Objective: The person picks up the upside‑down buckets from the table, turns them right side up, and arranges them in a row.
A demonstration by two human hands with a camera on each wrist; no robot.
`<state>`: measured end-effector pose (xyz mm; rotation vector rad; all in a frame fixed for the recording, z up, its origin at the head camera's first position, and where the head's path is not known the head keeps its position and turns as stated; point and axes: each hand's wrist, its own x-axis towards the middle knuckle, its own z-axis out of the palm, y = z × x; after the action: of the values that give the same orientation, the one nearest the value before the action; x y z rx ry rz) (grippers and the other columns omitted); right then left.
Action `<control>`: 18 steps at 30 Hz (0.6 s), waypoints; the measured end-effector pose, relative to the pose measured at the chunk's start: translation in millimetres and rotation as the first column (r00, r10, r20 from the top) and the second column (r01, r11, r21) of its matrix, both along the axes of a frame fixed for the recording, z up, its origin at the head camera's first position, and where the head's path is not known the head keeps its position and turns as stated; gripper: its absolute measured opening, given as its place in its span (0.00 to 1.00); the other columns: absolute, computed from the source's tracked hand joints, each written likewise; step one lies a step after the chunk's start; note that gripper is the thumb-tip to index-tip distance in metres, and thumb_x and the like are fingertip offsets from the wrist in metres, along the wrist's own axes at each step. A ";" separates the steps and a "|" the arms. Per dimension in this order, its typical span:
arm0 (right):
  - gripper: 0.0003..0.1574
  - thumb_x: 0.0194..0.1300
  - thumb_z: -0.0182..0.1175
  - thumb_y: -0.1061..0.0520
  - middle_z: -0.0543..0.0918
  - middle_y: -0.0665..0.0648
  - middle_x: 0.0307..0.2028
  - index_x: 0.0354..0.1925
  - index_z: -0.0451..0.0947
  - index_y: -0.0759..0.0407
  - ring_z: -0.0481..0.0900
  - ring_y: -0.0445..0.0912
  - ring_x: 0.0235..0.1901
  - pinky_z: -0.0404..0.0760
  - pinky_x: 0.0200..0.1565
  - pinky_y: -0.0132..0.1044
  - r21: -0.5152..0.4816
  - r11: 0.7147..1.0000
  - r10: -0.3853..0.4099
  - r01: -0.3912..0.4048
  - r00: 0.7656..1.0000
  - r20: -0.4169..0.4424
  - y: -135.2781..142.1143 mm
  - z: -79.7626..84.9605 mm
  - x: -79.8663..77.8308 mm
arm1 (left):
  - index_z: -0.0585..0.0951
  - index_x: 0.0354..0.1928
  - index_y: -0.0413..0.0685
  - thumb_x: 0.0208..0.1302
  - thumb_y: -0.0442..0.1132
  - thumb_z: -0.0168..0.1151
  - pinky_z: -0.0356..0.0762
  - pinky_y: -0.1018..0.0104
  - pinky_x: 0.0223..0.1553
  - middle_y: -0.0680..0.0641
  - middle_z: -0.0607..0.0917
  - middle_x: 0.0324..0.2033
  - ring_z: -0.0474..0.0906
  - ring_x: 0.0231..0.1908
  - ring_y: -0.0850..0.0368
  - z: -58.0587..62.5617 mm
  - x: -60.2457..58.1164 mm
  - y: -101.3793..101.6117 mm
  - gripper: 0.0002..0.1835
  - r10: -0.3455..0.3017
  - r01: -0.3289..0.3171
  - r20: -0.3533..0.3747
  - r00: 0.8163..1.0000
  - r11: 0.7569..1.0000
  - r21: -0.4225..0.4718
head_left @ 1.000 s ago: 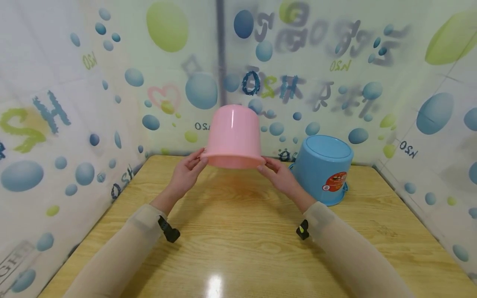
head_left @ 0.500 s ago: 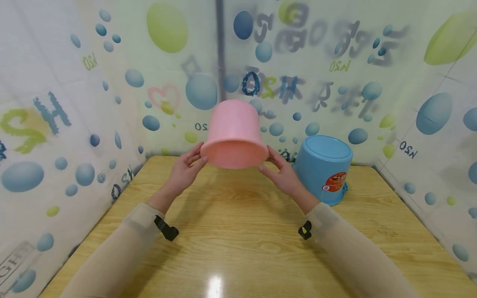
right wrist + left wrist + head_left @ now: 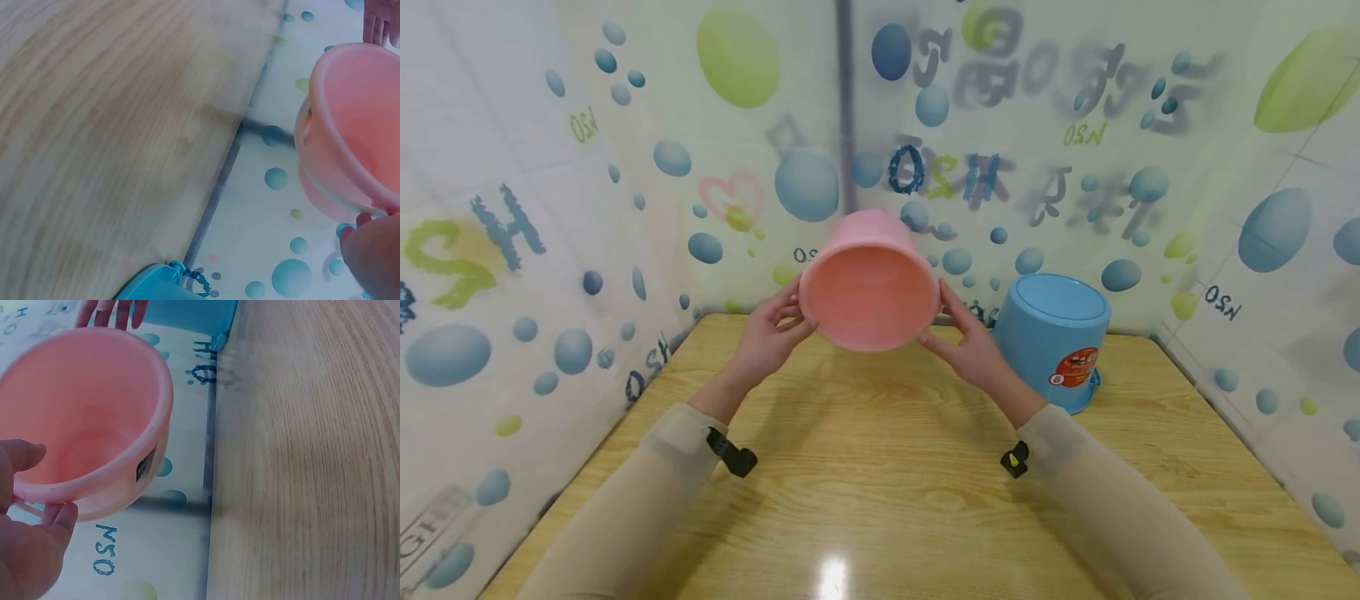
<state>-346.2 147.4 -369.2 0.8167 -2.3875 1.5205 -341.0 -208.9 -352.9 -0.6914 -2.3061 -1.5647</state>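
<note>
My head view comes through bright and fairly even. A white patch of glare on the bench [image 3: 880,483] near the lower edge suggests light from above, and soft shadows spread under both sleeves [image 3: 617,517]. The wide lens stretches the patterned walls [image 3: 437,442] toward the sides. Both wrist feeds look dimmer, cooler and hazier to me; in the right one, the bench's grain is softly smeared.

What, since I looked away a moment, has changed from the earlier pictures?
The pink bucket has tipped: its mouth, which faced mostly downward, now faces the head camera. Nothing was taken hold of or let go; the left hand and right hand still hold its rim. The blue bucket stays upside down on the table.
</note>
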 end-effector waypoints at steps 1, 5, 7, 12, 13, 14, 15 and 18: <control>0.61 0.78 0.69 0.56 0.56 0.50 0.89 0.91 0.43 0.45 0.61 0.59 0.83 0.61 0.81 0.71 0.007 1.000 -0.001 0.001 1.000 0.000 0.1 1.2 -0.3 | 0.62 0.87 0.64 0.79 0.32 0.66 0.85 0.73 0.59 0.37 0.79 0.72 0.82 0.67 0.34 0.6 -0.5 -0.1 0.41 0.003 -0.003 0.003 1.000 1.000 0.002; 0.63 0.77 0.70 0.55 0.56 0.48 0.88 0.91 0.41 0.37 0.62 0.57 0.83 0.66 0.80 0.67 0.013 1.000 0.011 -0.011 1.000 0.028 0.9 6.3 -0.8 | 0.61 0.87 0.63 0.80 0.33 0.66 0.86 0.76 0.55 0.32 0.80 0.69 0.82 0.66 0.32 2.6 -0.1 -0.7 0.41 0.013 -0.014 0.035 0.999 1.000 0.021; 0.63 0.77 0.71 0.55 0.57 0.48 0.88 0.90 0.41 0.33 0.64 0.57 0.82 0.71 0.78 0.65 -0.002 1.000 0.025 -0.025 0.998 0.055 1.1 9.5 -0.5 | 0.62 0.87 0.64 0.80 0.34 0.65 0.87 0.76 0.53 0.32 0.80 0.68 0.83 0.66 0.32 3.4 1.1 -1.5 0.41 0.016 -0.017 0.055 0.998 0.999 0.028; 0.64 0.76 0.72 0.54 0.62 0.54 0.85 0.90 0.41 0.30 0.72 0.60 0.76 0.85 0.66 0.55 -0.044 0.996 0.077 -0.073 0.992 0.102 2.0 18.4 -1.8 | 0.63 0.86 0.68 0.80 0.36 0.66 0.88 0.74 0.51 0.35 0.80 0.66 0.87 0.61 0.42 6.6 4.0 -3.5 0.40 -0.009 0.005 0.094 0.996 0.999 0.039; 0.64 0.76 0.72 0.55 0.62 0.56 0.85 0.90 0.40 0.30 0.72 0.60 0.74 0.87 0.63 0.53 -0.044 0.996 0.087 -0.083 0.990 0.111 2.7 19.8 -2.3 | 0.63 0.86 0.69 0.80 0.36 0.67 0.88 0.73 0.52 0.37 0.80 0.65 0.88 0.59 0.46 7.3 3.7 -4.2 0.41 -0.019 0.015 0.102 0.995 0.999 0.040; 0.65 0.76 0.71 0.56 0.62 0.58 0.84 0.90 0.40 0.31 0.72 0.62 0.75 0.87 0.63 0.51 -0.046 0.994 0.105 -0.101 0.988 0.114 3.8 21.1 -3.0 | 0.62 0.87 0.69 0.79 0.36 0.67 0.88 0.71 0.52 0.38 0.80 0.64 0.88 0.56 0.49 8.2 3.9 -5.3 0.41 -0.025 0.022 0.113 0.993 0.999 0.035; 0.66 0.76 0.71 0.57 0.62 0.58 0.84 0.90 0.39 0.31 0.72 0.63 0.75 0.88 0.62 0.50 -0.043 0.992 0.121 -0.116 0.986 0.119 5.1 22.2 -3.7 | 0.62 0.87 0.70 0.79 0.37 0.68 0.88 0.70 0.53 0.39 0.81 0.61 0.88 0.54 0.53 9.1 3.9 -6.7 0.42 -0.030 0.027 0.126 0.992 0.999 0.029; 0.69 0.74 0.73 0.59 0.58 0.54 0.86 0.89 0.38 0.26 0.70 0.64 0.77 0.90 0.60 0.50 -0.036 0.986 0.166 -0.162 0.976 0.140 9.6 24.3 -6.0 | 0.60 0.87 0.71 0.79 0.39 0.69 0.87 0.68 0.54 0.42 0.82 0.54 0.86 0.48 0.57 12.5 2.8 -12.8 0.44 -0.050 0.050 0.160 0.986 0.999 0.006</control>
<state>-352.1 157.0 -344.9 0.9507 -2.4485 1.7221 -338.2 -221.7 -340.4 -0.6493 -2.4174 -1.7030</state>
